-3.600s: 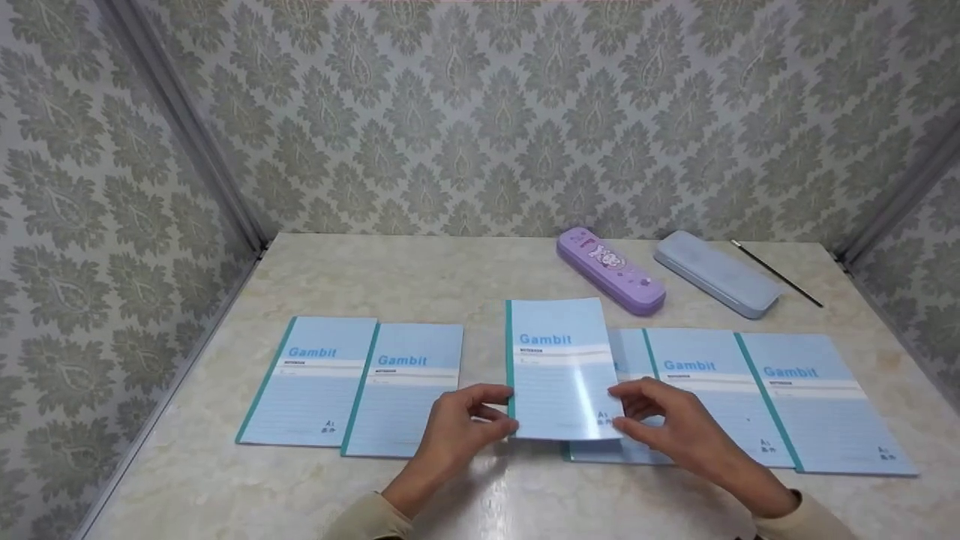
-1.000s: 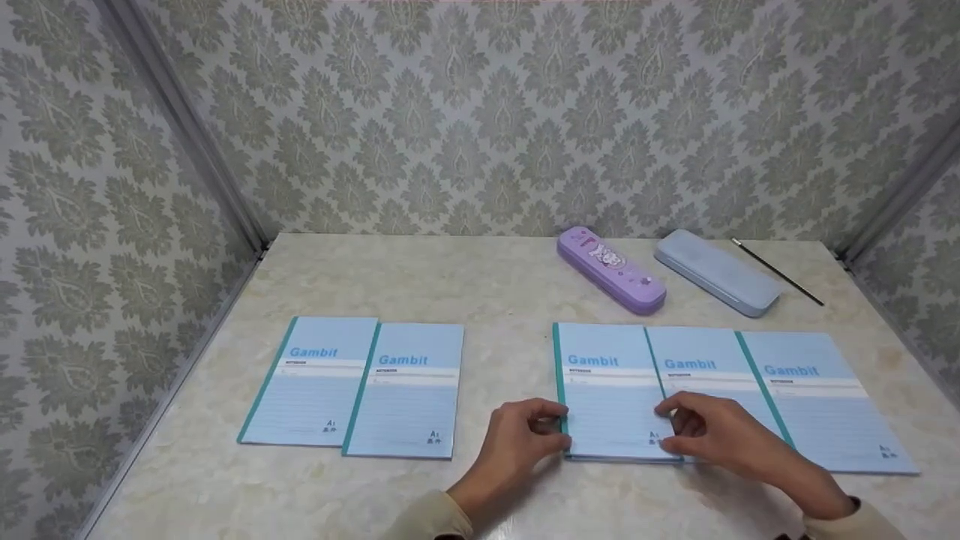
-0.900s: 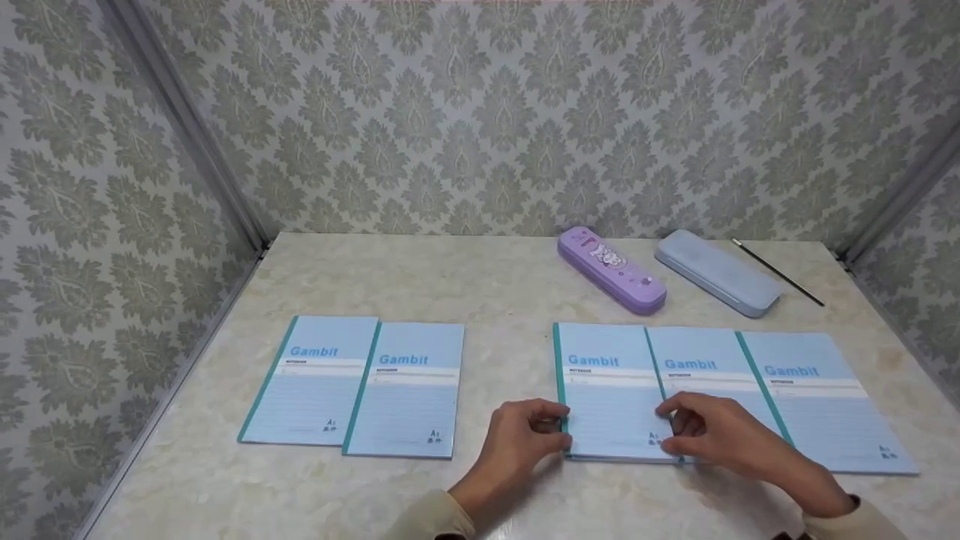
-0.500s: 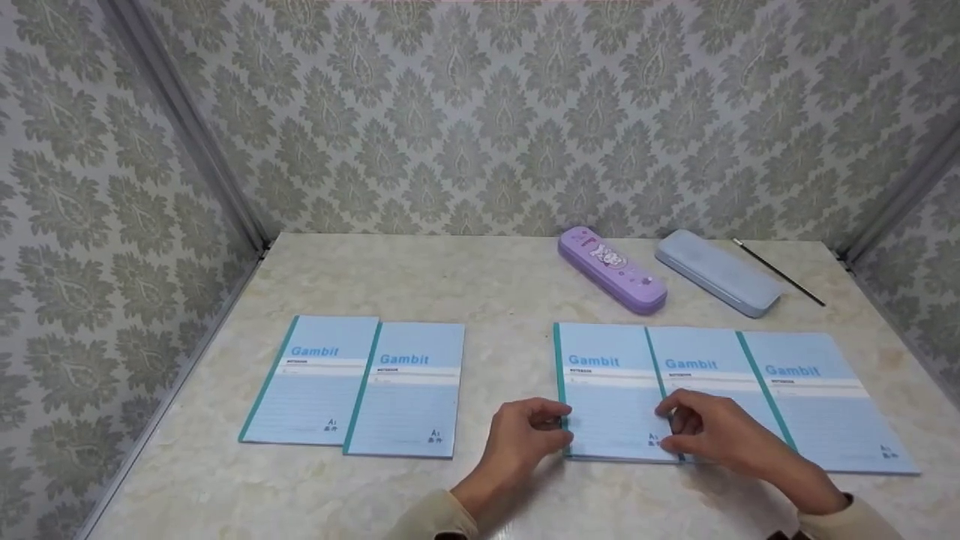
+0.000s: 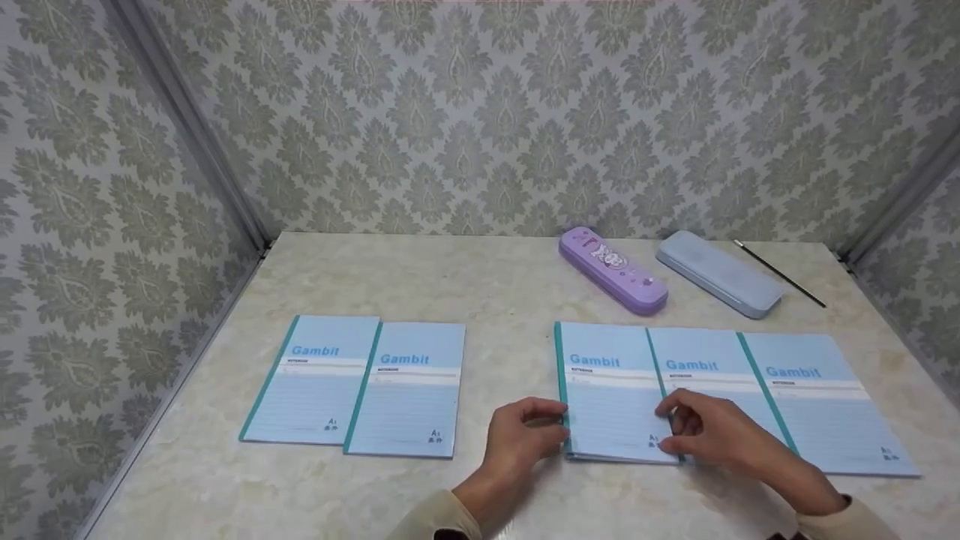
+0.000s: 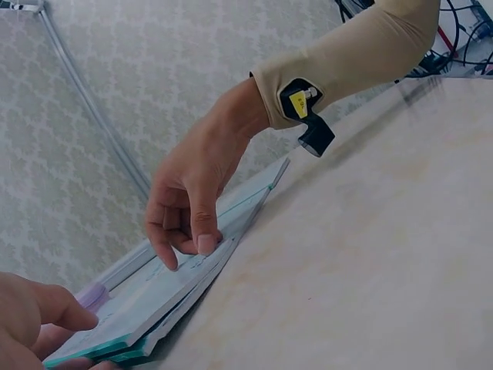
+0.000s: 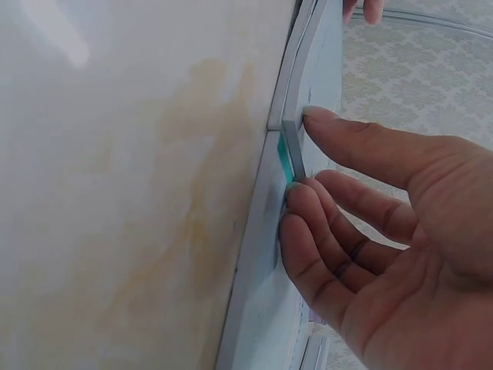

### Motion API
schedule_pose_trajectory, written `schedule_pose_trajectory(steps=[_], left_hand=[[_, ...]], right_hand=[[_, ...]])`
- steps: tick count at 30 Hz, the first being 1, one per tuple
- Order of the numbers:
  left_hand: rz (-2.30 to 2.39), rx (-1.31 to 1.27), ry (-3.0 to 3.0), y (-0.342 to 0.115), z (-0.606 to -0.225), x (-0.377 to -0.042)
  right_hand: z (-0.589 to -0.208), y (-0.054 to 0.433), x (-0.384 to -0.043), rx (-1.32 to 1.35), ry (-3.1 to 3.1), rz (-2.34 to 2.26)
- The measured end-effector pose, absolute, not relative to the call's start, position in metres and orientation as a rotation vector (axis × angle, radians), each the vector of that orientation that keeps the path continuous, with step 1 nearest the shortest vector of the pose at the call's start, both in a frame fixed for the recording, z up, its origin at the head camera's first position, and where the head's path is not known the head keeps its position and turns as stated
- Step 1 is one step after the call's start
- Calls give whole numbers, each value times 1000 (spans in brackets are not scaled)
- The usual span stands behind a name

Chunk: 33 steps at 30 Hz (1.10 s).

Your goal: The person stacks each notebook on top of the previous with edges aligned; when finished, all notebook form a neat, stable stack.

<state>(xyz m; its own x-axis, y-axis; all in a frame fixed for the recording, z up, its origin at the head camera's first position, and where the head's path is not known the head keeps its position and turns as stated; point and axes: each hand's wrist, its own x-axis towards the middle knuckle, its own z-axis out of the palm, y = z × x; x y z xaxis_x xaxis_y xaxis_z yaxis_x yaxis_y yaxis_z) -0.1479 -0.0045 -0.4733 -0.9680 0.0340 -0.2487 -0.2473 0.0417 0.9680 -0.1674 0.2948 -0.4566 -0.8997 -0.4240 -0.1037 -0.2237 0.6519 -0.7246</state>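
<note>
Both hands are at the leftmost light-blue "Gambit" notebook (image 5: 611,405) of the right-hand group, which lies over another notebook. My left hand (image 5: 521,439) holds its green spine near the bottom corner; in the left wrist view the thumb is above the cover, fingers below the spine (image 6: 115,347). My right hand (image 5: 712,427) pinches the opposite edge; the right wrist view has a notebook corner (image 7: 293,150) between thumb and fingers. Two stacked notebooks show a narrow gap at their edges in the left wrist view.
A middle notebook (image 5: 701,360) and a right notebook (image 5: 832,420) adjoin it. Two more, a far-left notebook (image 5: 307,397) and its neighbour (image 5: 405,412), lie left. Behind are a purple pencil case (image 5: 611,270), a grey-blue case (image 5: 716,274) and a black pencil (image 5: 784,275).
Both hands have carried the notebook rightward from above the table and down onto the notebook at the group's left. Over the last second it has barely shifted, its spine side rising slightly.
</note>
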Motion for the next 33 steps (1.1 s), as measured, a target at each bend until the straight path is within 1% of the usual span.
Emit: schedule_pose_trajectory(steps=[7, 13, 20, 27, 33], left_hand=[[2072, -265, 2041, -5, -476, -151], [2140, -219, 1942, -3, -478, -152], [2073, -225, 2037, -1, -481, -152], [2071, -188, 2058, -3, -481, -152], [2035, -190, 2102, -6, -480, -153]], right_hand=[[-458, 296, -168, -525, 2599, -1090], [-458, 296, -168, -537, 2594, -1085], [-457, 294, -166, -519, 2595, -1073], [-458, 294, -164, -595, 2628, -1065], [-457, 291, -163, -601, 2630, -1045]])
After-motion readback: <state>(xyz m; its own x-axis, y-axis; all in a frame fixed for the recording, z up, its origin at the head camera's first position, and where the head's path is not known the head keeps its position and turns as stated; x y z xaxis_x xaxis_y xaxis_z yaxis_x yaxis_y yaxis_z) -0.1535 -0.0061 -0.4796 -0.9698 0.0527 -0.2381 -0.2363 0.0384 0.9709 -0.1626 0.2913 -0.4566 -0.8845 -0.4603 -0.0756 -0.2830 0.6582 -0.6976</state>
